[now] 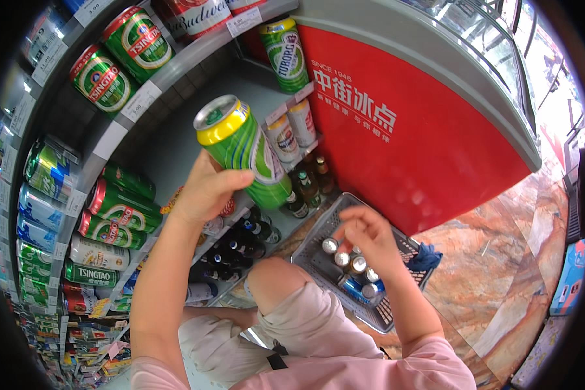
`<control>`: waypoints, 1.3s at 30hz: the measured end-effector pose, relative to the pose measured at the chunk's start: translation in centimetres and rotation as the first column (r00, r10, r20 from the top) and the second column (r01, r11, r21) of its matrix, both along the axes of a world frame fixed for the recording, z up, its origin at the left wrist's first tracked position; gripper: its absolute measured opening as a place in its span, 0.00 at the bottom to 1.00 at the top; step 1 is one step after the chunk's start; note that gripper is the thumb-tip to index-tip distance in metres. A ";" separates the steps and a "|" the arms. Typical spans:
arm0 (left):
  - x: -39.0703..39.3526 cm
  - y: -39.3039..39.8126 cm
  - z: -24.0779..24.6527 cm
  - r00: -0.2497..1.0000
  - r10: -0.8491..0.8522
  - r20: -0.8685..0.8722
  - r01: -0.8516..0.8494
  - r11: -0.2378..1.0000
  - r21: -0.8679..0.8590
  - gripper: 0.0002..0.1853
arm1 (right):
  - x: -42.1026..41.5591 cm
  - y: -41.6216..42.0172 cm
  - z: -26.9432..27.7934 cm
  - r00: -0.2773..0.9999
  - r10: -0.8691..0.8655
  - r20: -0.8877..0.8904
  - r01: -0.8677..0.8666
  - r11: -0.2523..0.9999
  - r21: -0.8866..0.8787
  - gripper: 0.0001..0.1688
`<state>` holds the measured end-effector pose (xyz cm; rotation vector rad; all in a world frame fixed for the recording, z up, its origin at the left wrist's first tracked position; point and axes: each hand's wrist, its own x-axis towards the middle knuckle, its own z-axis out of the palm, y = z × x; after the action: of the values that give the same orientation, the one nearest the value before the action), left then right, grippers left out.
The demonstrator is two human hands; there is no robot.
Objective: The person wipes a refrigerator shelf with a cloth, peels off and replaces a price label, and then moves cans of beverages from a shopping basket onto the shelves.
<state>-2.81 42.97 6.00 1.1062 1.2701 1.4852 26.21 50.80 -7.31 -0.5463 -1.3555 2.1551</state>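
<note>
A tall green beer can (246, 151) with a yellow rim is in the grip of my left hand (209, 180), tilted in front of the shelves. My right hand (368, 239) hovers over a grey plastic basket (317, 282) on the floor, fingers curled and apart, with nothing seen in them. Inside the basket stand several cans (358, 264) with silver tops, and a blue can (353, 286) lies among them. A dark blue cloth (424, 257) hangs at the basket's right rim. A Tuborg can (286, 56) stands on the shelf beyond my left hand.
Shelves at the left hold Tsingtao cans (136, 44) and other drinks behind price tags (140, 101). Dark glass bottles (241, 246) fill the lowest shelf. A red freezer panel (395, 146) borders the basket's far side. Marble-patterned floor (487, 253) extends to the right.
</note>
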 end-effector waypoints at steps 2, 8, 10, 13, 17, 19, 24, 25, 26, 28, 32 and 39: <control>-1.6 0.8 0.9 0.995 0.087 -0.038 -0.084 0.994 0.066 0.39 | 0.0 -1.5 -2.9 0.997 0.026 0.068 -0.018 0.994 -0.111 0.16; -4.1 5.6 2.3 0.938 0.232 -0.256 -0.178 0.960 0.217 0.39 | 1.0 -5.8 -9.0 0.975 0.166 0.146 -0.123 0.956 -0.267 0.12; -5.0 7.5 2.5 0.920 0.223 -0.322 -0.163 0.966 0.203 0.40 | 1.0 -6.5 -9.8 0.969 0.200 0.142 -0.148 0.938 -0.312 0.13; -6.2 10.1 2.0 0.889 0.204 -0.409 -0.167 0.978 0.124 0.40 | 1.4 -7.0 -11.0 0.971 0.206 0.119 -0.156 0.929 -0.335 0.13; -9.4 12.2 1.8 0.952 0.088 -0.293 -0.053 0.991 0.126 0.43 | 2.0 -7.5 -12.1 0.966 0.194 0.168 -0.128 0.932 -0.338 0.12; -12.4 12.5 2.0 0.957 0.065 -0.284 -0.064 0.998 0.013 0.45 | 2.2 -7.7 -12.7 0.961 0.204 0.188 -0.129 0.928 -0.350 0.12; -10.3 13.8 2.6 0.863 0.206 -0.461 -0.291 0.949 -0.121 0.44 | 3.2 -7.5 -13.4 0.956 0.157 0.248 -0.057 0.928 -0.368 0.13; -9.7 14.0 2.7 0.813 0.213 -0.542 -0.356 0.918 -0.174 0.44 | 3.6 -7.4 -13.8 0.951 0.155 0.266 -0.053 0.934 -0.354 0.13; -9.7 14.3 2.6 0.789 0.233 -0.569 -0.358 0.926 -0.118 0.42 | 4.0 -6.9 -14.5 0.942 0.154 0.298 -0.041 0.934 -0.355 0.13; -11.6 14.5 0.8 0.778 0.340 -0.529 -0.385 0.922 0.026 0.37 | 4.9 -6.3 -15.5 0.947 0.086 0.308 0.011 0.954 -0.299 0.09; -12.9 14.8 -0.7 0.846 0.294 -0.445 -0.288 0.954 0.083 0.39 | 9.6 -4.3 -21.8 0.913 -0.104 0.394 0.166 0.978 -0.127 0.06; -15.0 17.6 -2.1 0.772 0.271 -0.575 -0.407 0.906 -0.119 0.54 | 10.7 -0.1 -26.1 0.600 -0.445 0.665 -0.061 0.804 0.592 0.21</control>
<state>-17.76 60.55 3.86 1.2269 2.0946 1.2502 36.89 50.74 -33.39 -1.4186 -2.1444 1.1738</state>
